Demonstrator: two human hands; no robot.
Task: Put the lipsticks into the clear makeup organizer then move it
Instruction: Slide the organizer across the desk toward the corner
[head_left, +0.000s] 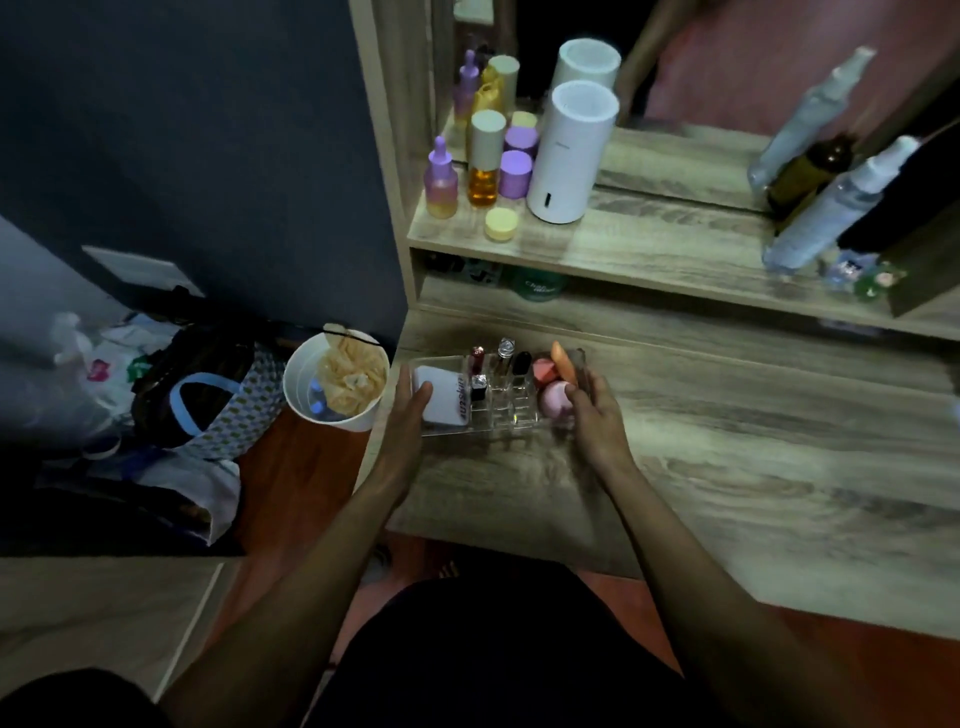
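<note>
The clear makeup organizer (511, 415) sits near the left end of the wooden dressing table (727, 441). Several lipsticks (478, 366) stand upright in its middle slots. A white compact (441, 397) fills its left compartment, and pink and orange sponges (556, 387) fill the right one. My left hand (408, 415) grips the organizer's left end, thumb over the compact. My right hand (595, 415) grips its right end, fingers by the pink sponge.
A white bin (337, 384) with crumpled paper stands on the floor just left of the table edge, beside bags. On the upper shelf (623, 244) stand purple and amber bottles, a white cylinder (571, 156) and spray bottles (831, 208). A mirror rises behind.
</note>
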